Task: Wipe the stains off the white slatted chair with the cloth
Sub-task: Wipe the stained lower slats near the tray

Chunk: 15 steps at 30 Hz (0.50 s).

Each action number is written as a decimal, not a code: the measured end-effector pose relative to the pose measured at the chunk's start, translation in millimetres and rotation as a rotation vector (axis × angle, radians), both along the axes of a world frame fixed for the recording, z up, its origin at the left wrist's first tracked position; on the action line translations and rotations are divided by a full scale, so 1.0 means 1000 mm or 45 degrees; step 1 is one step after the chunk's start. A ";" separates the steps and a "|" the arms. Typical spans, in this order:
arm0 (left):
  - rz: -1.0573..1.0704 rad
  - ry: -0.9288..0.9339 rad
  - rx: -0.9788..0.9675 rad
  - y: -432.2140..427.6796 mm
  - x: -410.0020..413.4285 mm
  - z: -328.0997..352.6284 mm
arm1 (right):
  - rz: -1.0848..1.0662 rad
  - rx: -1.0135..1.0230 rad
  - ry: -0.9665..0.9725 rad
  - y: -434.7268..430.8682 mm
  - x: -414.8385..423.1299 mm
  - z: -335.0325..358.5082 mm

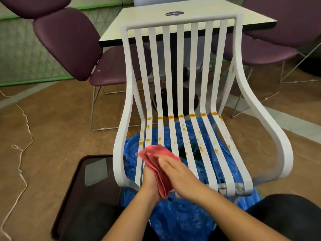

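The white slatted chair [180, 66] faces me, with orange stains [201, 148] dotted over the seat slats and in a row along the bend where seat meets back. A folded pink cloth [154, 154] is sandwiched between my two hands above the front left of the seat. My left hand [149, 180] is under the cloth with its fingers hidden behind it. My right hand [177, 173] lies flat on top, fingers straight and pressing the cloth.
A blue plastic sheet [175, 214] covers the floor under the chair. A dark tray [78, 188] sits at the lower left. Behind the chair stand a pale table [156, 23] and purple chairs [69, 42]. A white cord [22, 153] trails across the brown floor.
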<state>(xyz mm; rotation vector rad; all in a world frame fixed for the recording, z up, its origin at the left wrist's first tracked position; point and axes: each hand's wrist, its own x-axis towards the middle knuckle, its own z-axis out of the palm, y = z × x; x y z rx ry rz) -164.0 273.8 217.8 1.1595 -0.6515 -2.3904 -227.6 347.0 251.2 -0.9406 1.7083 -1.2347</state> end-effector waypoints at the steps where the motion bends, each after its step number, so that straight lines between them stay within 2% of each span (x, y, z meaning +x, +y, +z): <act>1: 0.034 0.039 0.033 -0.002 0.001 0.001 | 0.069 0.019 0.211 0.002 -0.004 -0.004; 4: -0.080 0.120 0.102 -0.010 0.002 0.001 | 0.176 0.268 0.930 0.001 -0.019 -0.017; 6: -0.134 0.081 0.123 -0.013 0.003 -0.002 | 0.057 0.442 1.281 -0.003 -0.030 -0.020; 8: -0.157 0.051 0.119 -0.016 0.004 -0.006 | -0.073 0.512 1.258 -0.008 -0.040 -0.023; 10: -0.169 0.044 0.115 -0.017 0.004 -0.005 | -0.139 0.462 1.153 -0.012 -0.047 -0.029; 15: -0.216 -0.024 0.167 -0.024 0.005 -0.010 | -0.034 0.214 1.035 -0.016 -0.041 -0.037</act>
